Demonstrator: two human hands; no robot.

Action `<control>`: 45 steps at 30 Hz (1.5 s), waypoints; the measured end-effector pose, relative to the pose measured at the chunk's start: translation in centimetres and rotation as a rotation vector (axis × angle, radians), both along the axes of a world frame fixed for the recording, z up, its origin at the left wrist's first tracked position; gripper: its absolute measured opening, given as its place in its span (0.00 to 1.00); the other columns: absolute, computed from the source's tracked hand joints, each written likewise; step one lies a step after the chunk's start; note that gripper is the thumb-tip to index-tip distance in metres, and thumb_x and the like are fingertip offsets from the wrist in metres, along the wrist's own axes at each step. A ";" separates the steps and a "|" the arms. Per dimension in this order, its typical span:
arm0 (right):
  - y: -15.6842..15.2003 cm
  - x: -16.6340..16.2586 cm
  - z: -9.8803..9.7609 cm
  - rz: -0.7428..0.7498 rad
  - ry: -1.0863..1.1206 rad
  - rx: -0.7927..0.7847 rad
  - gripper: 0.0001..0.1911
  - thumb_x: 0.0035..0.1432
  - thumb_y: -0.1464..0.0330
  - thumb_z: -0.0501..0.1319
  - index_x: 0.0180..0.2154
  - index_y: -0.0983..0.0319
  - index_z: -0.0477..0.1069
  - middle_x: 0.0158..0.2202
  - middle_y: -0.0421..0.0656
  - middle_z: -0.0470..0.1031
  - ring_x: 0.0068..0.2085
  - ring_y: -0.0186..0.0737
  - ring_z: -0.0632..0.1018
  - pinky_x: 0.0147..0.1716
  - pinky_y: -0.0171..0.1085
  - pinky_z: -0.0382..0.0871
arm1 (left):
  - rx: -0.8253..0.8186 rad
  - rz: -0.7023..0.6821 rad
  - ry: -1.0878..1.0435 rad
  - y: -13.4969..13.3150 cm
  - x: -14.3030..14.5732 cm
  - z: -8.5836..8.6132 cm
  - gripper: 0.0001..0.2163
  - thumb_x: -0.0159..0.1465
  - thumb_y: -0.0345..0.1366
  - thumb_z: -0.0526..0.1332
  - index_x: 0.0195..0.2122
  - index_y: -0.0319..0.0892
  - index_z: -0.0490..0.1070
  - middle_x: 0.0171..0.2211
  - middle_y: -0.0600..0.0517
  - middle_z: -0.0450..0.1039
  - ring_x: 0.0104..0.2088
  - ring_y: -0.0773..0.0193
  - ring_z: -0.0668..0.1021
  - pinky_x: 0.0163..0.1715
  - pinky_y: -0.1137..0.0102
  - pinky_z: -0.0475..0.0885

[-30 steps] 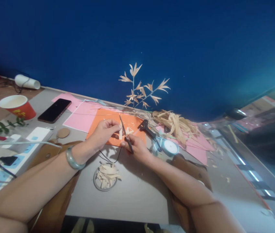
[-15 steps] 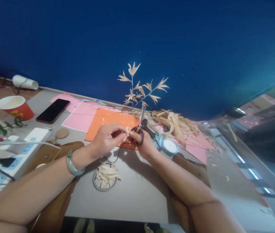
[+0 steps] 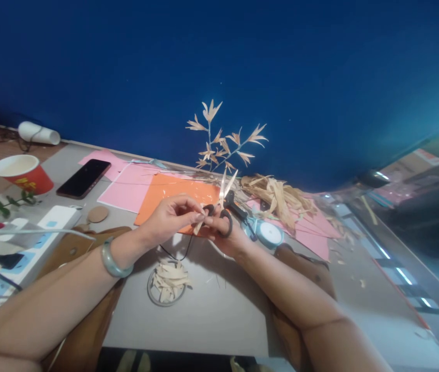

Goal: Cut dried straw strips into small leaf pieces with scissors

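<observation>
I've got the L hand (image 3: 168, 219) pinching a small pale strip (image 3: 198, 227), prob. husk, between thumb & fingertips; R hand (image 3: 230, 236) has fingers thru the scissors' (image 3: 226, 219) black handles, its fingertips meeting the strip too. The strip sits right between both hands, over the near edge of the orange sheet (image 3: 156, 199).

Main risk, imo: blades are spread & pointing away, so a careless R wrist turn could nick L fingers or snag the dried spray (image 3: 219, 150) just behind. Strip looks thin; too hard a pull might split it, too loose a pinch & it drops.

Black cord (image 3: 180, 258) loops below the hands, could catch a finger. Dish (image 3: 149, 293) of cut pieces (image 3: 170, 281) is close in front, some over the rim; a low wrist might spill them.

R side's crowded: black tool (image 3: 236, 207), ribbon spool (image 3: 271, 234), husk pile (image 3: 277, 199). On the L of the desk (image 3: 188, 325), paper cup (image 3: 29, 175) nr the power strip (image 3: 35, 256); can't tell if there's liquid, but a knock would be bad. Phone (image 3: 83, 178) lies well apart.
</observation>
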State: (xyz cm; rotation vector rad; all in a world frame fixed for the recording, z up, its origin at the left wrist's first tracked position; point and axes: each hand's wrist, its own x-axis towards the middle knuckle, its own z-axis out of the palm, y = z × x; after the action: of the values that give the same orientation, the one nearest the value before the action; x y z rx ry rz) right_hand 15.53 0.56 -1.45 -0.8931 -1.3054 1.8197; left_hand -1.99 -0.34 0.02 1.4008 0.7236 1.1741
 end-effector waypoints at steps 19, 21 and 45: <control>-0.6 0.1 -0.2 -0.056 0.135 0.013 0.17 0.38 0.67 0.73 0.28 0.62 0.67 0.25 0.37 0.70 0.27 0.32 0.72 0.28 0.32 0.66 | -0.173 -0.099 -0.083 0.3 -0.1 -0.6 0.05 0.54 0.35 0.67 0.30 0.41 0.75 0.36 0.51 0.73 0.37 0.66 0.75 0.40 0.70 0.69; -0.6 0.1 -0.1 -0.174 0.070 0.069 0.19 0.37 0.68 0.74 0.29 0.61 0.66 0.26 0.36 0.71 0.27 0.31 0.72 0.30 0.32 0.67 | -0.223 -0.028 -0.011 0.5 0.0 -0.8 0.06 0.55 0.35 0.65 0.33 0.41 0.76 0.32 0.52 0.74 0.32 0.68 0.74 0.35 0.72 0.68; -0.8 0.3 0.3 -0.327 -0.284 0.324 0.22 0.40 0.58 0.72 0.29 0.60 0.62 0.25 0.37 0.70 0.27 0.34 0.72 0.30 0.35 0.69 | -0.258 0.112 0.105 0.6 0.3 -1.1 0.07 0.51 0.35 0.66 0.26 0.38 0.72 0.25 0.52 0.74 0.26 0.69 0.74 0.31 0.71 0.69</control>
State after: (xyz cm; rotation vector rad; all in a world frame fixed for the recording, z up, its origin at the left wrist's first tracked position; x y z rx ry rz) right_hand 15.88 -0.20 -1.11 -1.1330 -1.4745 1.2206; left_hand -1.73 0.30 -1.05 1.2237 1.0025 1.0561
